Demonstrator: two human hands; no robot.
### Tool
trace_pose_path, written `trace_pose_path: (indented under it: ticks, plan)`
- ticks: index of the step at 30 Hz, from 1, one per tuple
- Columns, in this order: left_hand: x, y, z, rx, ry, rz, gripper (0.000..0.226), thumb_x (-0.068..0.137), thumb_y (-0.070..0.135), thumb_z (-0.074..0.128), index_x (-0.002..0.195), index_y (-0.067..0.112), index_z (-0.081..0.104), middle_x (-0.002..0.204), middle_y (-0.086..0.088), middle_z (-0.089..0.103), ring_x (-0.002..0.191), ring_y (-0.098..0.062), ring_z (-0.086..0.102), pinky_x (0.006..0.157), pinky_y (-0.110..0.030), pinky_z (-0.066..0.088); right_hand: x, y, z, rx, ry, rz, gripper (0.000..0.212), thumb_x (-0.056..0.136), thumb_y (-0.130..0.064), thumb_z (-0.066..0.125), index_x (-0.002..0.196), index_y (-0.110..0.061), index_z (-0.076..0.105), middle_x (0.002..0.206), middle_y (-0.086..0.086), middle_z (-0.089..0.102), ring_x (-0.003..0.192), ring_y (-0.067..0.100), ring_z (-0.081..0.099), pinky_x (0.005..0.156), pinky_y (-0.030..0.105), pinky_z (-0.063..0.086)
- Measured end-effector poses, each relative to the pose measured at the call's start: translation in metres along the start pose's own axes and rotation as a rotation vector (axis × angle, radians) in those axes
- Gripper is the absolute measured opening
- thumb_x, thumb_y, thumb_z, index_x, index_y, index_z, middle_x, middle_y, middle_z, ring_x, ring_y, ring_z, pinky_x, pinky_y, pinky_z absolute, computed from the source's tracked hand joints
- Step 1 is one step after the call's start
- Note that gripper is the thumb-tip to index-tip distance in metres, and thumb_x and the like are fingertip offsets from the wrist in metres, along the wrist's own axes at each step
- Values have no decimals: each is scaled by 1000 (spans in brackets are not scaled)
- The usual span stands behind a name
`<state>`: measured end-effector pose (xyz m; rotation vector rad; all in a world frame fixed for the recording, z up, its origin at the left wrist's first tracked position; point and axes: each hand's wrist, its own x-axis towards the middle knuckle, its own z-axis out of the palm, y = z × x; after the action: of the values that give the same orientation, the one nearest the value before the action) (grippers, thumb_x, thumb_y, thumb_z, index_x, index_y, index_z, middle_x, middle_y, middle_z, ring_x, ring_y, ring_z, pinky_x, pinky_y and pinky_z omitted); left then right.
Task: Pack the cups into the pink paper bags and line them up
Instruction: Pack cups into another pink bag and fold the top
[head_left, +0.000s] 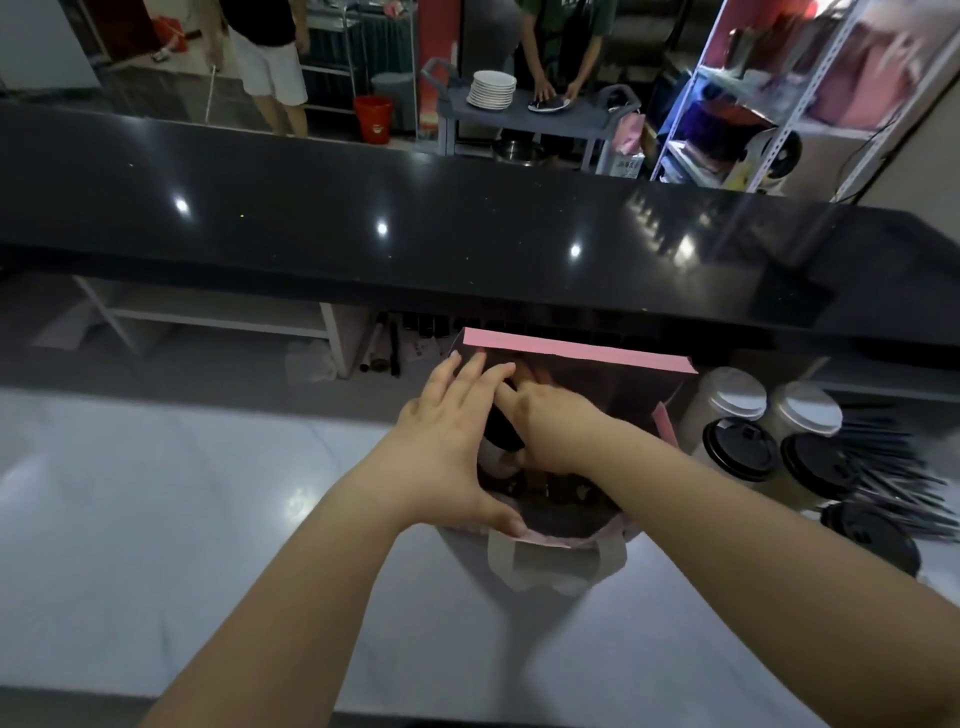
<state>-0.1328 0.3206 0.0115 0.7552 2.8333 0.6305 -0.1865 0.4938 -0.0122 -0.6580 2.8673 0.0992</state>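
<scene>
A pink paper bag (571, 351) stands open on the white counter (156, 519), its white handle folded down over the near side. My left hand (447, 441) spans the left side of the bag's mouth, fingers stretched to the far rim and thumb pressing the near rim. My right hand (556, 426) reaches down into the bag and grips a cup with a black lid (503, 434); most of that cup is hidden by my hands and the bag. Several more cups stand right of the bag, some with black lids (740, 449) and some with pale lids (737, 395).
A heap of black straws (893, 467) lies right of the cups. A raised black bar top (363, 223) runs behind the bag. Beyond it, two people stand near a grey cart with stacked plates (491, 89) and a white shelf rack (779, 104).
</scene>
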Motion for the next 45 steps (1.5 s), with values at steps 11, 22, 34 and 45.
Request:
trace_pose_path:
  ticks: [11,22,34,45]
  plan:
    - [-2,-7,3,53,33,-43,137,51,82,68,150,36,-15,160,17,-18,143,-5,-26,118,-46,12,-10,5,45,62,63,-35,83,82,-42,69,149,-24,22,153,13,16,137,36,23,105,48,39]
    - [-10,-14,20,55,49,-78,131,53,86,62,152,34,-6,156,23,-10,143,-5,-16,118,-39,12,-7,-4,73,230,27,12,64,98,-58,32,152,-43,0,162,-14,-11,149,19,-11,118,52,13]
    - [23,25,3,277,262,-45,53,95,60,28,141,37,42,158,5,27,145,-21,16,117,-49,9,-71,35,-38,328,-194,136,61,96,-37,55,148,-46,25,144,-3,48,124,21,50,103,39,41]
    - [79,139,42,202,254,314,40,92,46,52,127,28,58,132,1,51,124,-22,43,95,-42,37,-208,121,18,695,689,439,27,86,-10,70,107,-26,70,103,-17,67,98,0,60,86,10,42]
